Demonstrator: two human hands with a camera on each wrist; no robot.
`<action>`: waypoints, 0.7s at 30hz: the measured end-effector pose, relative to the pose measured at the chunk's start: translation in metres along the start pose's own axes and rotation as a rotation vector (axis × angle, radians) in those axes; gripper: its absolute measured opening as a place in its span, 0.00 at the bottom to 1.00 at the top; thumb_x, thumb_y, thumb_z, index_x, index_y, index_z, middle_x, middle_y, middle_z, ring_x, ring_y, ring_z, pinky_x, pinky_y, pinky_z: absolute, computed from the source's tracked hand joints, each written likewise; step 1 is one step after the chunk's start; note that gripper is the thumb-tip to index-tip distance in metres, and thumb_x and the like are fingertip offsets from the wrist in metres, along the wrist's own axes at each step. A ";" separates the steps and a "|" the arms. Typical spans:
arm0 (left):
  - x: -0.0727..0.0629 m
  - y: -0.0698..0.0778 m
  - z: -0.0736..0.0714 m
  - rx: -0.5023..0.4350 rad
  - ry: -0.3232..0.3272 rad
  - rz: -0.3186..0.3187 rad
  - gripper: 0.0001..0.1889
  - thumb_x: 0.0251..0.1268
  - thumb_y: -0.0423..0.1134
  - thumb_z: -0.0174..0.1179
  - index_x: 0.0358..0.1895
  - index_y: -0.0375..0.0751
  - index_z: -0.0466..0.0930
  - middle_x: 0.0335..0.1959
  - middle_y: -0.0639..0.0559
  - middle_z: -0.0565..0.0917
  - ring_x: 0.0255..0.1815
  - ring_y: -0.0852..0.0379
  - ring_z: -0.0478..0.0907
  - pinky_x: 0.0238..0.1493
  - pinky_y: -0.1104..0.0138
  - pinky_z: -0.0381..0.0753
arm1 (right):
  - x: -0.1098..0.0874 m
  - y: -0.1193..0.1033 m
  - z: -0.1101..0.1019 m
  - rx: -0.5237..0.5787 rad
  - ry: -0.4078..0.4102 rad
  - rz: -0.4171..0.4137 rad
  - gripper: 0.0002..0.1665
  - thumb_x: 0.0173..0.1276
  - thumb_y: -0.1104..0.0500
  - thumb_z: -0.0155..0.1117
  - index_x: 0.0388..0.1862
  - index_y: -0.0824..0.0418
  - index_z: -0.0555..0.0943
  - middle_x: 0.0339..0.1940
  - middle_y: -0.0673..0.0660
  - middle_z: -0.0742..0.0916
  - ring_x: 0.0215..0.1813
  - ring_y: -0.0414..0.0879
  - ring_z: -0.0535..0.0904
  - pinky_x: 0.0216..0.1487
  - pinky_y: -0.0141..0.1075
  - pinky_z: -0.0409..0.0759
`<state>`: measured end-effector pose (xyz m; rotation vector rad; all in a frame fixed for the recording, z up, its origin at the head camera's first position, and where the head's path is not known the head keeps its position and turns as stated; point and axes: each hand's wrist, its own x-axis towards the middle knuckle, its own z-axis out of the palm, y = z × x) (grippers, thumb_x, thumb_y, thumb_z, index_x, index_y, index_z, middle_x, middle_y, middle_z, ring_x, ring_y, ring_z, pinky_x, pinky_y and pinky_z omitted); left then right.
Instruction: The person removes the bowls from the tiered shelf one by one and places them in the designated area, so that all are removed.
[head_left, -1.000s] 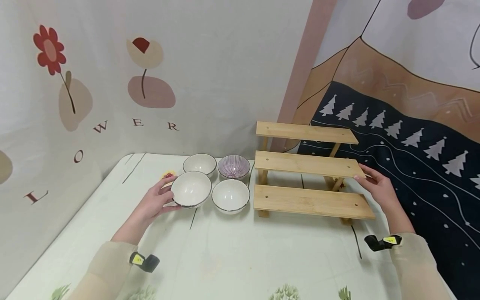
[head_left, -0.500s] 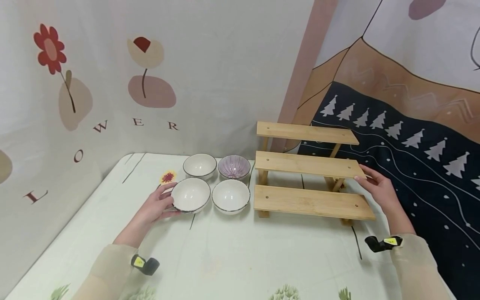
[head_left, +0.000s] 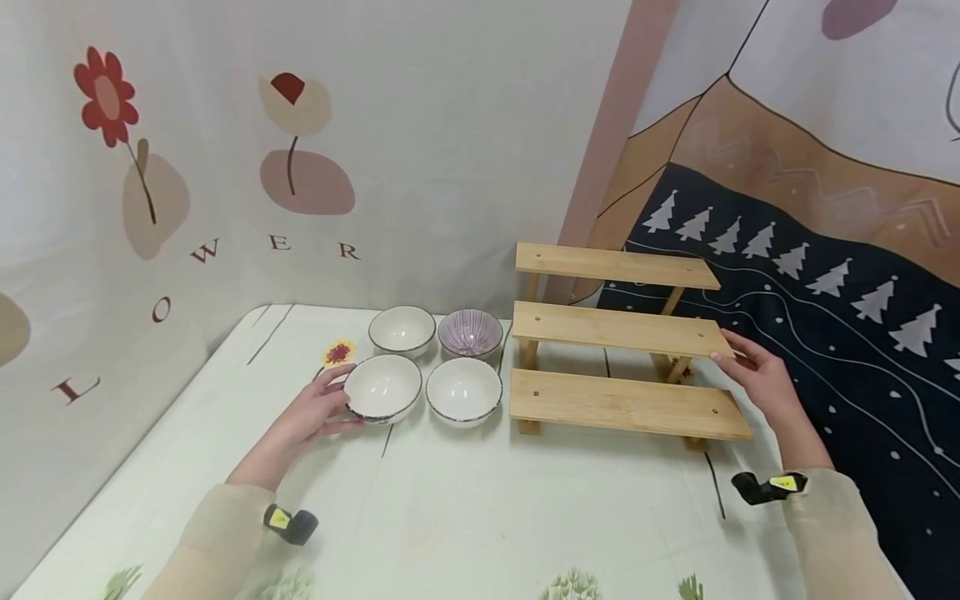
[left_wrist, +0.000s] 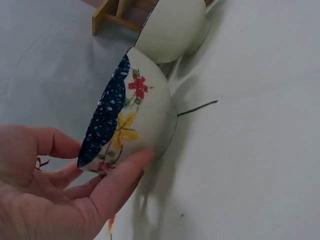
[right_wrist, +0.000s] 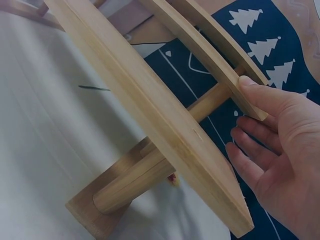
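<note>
At the left of the head view, my left hand (head_left: 318, 408) grips the side of a white-lined bowl (head_left: 384, 389). In the left wrist view that bowl (left_wrist: 132, 112) shows a dark blue speckled band and red and yellow flowers outside, with the thumb low on its wall and the fingers at its rim. Close around it stand two more white-lined bowls, one beside it (head_left: 464, 392) and one behind (head_left: 402, 330), plus a purple-striped bowl (head_left: 470, 333). My right hand (head_left: 757, 375) pinches the right end of the middle shelf of a three-step wooden rack (head_left: 622, 329), thumb on the board.
A white cloth with printed plants covers the table (head_left: 450, 517). Behind it hangs a pale curtain (head_left: 442, 150) with flowers and letters, and on the right a dark cloth (head_left: 810, 333) with white trees. The rack stands just right of the bowls.
My left hand has brought the gripped bowl down and slightly toward me, level with the bowl beside it; it has hardly moved in the last half second. The right hand stays on the rack.
</note>
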<state>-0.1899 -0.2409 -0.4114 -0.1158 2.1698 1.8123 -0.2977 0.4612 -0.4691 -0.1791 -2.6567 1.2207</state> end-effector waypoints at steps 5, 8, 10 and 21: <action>-0.001 0.004 -0.008 0.020 -0.043 0.029 0.34 0.75 0.30 0.40 0.79 0.29 0.38 0.78 0.23 0.48 0.67 0.40 0.71 0.62 0.53 0.83 | 0.003 0.004 -0.005 -0.046 -0.012 -0.031 0.41 0.66 0.29 0.57 0.76 0.29 0.60 0.79 0.56 0.68 0.67 0.53 0.72 0.43 0.09 0.70; -0.002 0.006 -0.015 0.036 -0.047 0.042 0.33 0.77 0.32 0.41 0.78 0.27 0.39 0.78 0.24 0.49 0.62 0.52 0.77 0.61 0.58 0.84 | -0.010 -0.021 -0.014 -0.052 -0.055 0.005 0.41 0.67 0.30 0.57 0.77 0.33 0.61 0.80 0.56 0.66 0.70 0.55 0.71 0.49 0.16 0.75; -0.003 0.008 -0.020 0.044 -0.047 0.056 0.33 0.78 0.34 0.42 0.78 0.26 0.40 0.78 0.25 0.52 0.56 0.64 0.78 0.60 0.61 0.85 | -0.028 -0.053 -0.021 -0.050 -0.092 0.009 0.43 0.69 0.33 0.58 0.79 0.43 0.61 0.80 0.60 0.66 0.70 0.56 0.70 0.54 0.22 0.79; -0.010 0.031 -0.043 0.174 0.007 0.144 0.34 0.81 0.47 0.44 0.78 0.30 0.46 0.74 0.31 0.65 0.51 0.77 0.78 0.57 0.72 0.84 | -0.058 -0.110 -0.045 -0.009 -0.134 -0.077 0.42 0.72 0.42 0.60 0.76 0.64 0.64 0.72 0.66 0.74 0.47 0.17 0.70 0.40 0.11 0.71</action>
